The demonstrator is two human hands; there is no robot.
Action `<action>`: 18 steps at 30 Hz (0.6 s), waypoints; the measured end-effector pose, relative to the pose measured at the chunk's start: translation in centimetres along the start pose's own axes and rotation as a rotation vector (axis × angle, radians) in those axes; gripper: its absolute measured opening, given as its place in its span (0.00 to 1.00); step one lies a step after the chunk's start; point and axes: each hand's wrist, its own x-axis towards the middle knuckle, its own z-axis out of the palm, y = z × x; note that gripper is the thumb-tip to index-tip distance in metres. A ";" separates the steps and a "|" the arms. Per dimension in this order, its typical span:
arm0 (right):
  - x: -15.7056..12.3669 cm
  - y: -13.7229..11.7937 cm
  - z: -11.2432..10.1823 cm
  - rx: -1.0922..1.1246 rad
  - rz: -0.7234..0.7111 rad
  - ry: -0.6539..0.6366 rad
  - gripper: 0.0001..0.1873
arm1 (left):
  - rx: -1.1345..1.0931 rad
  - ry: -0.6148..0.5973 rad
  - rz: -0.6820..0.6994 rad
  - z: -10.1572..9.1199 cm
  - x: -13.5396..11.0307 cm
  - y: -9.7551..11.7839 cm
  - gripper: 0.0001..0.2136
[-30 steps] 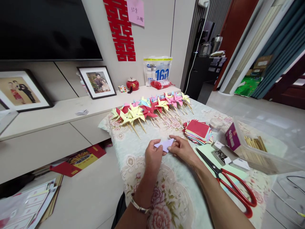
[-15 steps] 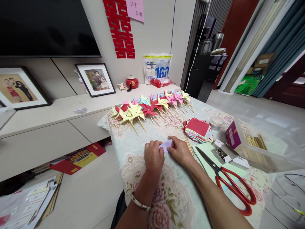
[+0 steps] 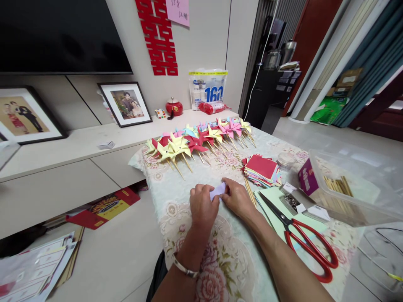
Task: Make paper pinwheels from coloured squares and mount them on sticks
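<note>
1. Lilac paper [image 3: 218, 191], a small folded piece, is sitting between the two hands, over the near part of the flowered tablecloth [image 3: 176, 188]; whether it is touching the cloth, I can't tell.
2. The left hand [image 3: 203, 205] is clamping the paper's left end, its fingers curling over and its thumb pressing from the near side. A silver bracelet [image 3: 185, 268] is circling that wrist.
3. Over on the other end, the right hand [image 3: 235, 196] is pinching the paper between thumb and forefinger, the fingertips partly hiding it.
4. Just past that hand, thin sticks [image 3: 249, 192] are lying beside green sheets [image 3: 274, 194], and red-handled scissors [image 3: 287, 225] are resting across those sheets.
5. A little box of metal pins [image 3: 291, 203] is standing open near the blades, while a clear tub [image 3: 354, 216] is holding more sticks to its right.
6. Farther back, a stack of coloured squares [image 3: 261, 167] is showing red on top, with a roll of tape [image 3: 286, 161] sitting beside it.
7. Across the far side, paper pinwheels [image 3: 197, 142] are crowding together in yellow, red, pink and blue.
</note>
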 end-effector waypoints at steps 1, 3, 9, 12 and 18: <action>0.0 0.0 0.0 -0.004 0.001 -0.002 0.29 | 0.010 -0.013 -0.009 -0.1 0.0 0.1 0.09; 0.1 0.1 0.0 -0.006 0.004 -0.012 0.29 | 0.031 -0.034 -0.029 -0.2 0.0 0.3 0.10; 0.0 0.3 -0.6 0.027 0.025 -0.081 0.34 | 0.059 -0.067 -0.066 -0.4 0.0 0.6 0.12; -0.1 0.2 -0.8 0.028 0.024 -0.108 0.42 | 0.057 -0.072 -0.071 -0.5 0.0 0.6 0.12; 0.2 0.0 -0.9 -0.006 0.019 -0.165 0.47 | 0.053 -0.069 -0.091 -0.4 0.0 0.6 0.11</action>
